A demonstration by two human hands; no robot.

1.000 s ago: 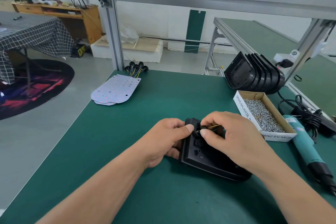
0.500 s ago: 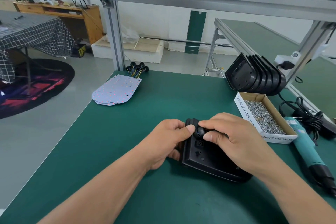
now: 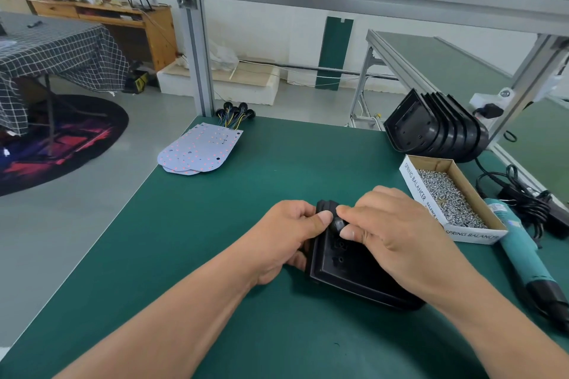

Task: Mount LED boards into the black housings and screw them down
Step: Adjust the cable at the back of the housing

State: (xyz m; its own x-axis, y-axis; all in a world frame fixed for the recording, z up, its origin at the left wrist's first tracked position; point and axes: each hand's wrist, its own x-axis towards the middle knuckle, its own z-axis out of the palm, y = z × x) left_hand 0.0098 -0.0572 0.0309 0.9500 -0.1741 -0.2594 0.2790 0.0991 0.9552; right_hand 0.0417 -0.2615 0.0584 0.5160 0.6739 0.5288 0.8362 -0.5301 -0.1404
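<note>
Green bench mat, one black housing lying flat on it near centre, hollow side up, narrow end pointing away.

Left hand: fingers curled round the housing's left edge, thumb laid over the rim at the far end.

Right hand: thumb and forefinger pinch a small round black part at the housing's far end, just beside the left thumb tip (whether the part is seated in the housing I cannot tell; the fingers cover it).

LED boards: pale stack at the far left edge of the mat, well apart from the hands. A wire bundle with black round caps lies just behind them.

Far right: a row of spare housings nested on edge. Near them, an open screw box, full. A teal electric screwdriver lies beside the box, with its cable coiled behind.
</note>
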